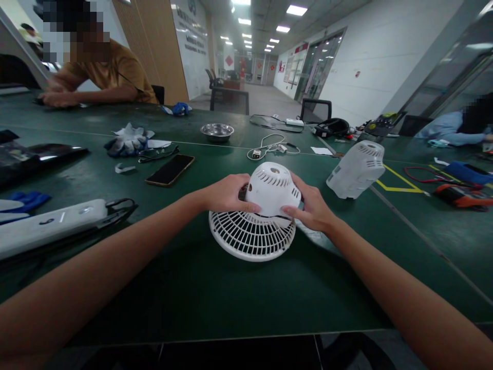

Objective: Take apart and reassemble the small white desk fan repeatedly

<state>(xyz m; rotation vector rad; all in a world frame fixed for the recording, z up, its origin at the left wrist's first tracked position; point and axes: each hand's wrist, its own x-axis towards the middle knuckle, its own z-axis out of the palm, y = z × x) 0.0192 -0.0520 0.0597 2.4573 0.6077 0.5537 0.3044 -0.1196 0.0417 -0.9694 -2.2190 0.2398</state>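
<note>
A white fan motor cover (274,190) with vent slots sits over the back of a round white fan grille (252,239), grille side down on the green table. My left hand (233,194) grips the cover's left side, thumb on its lower edge. On the opposite side my right hand (310,205) is closed around the cover, its thumb near the front rim. A small dark gap shows beside my left fingers; the inside is hidden. Right of my hands stands a white plastic fan base (357,169).
On the left lie a phone (170,170), gloves (129,140) and a white power strip (54,226). A metal bowl (217,131) and a white cable (271,148) are farther back. An orange multimeter (462,196) rests at right. A person (111,77) sits across the table.
</note>
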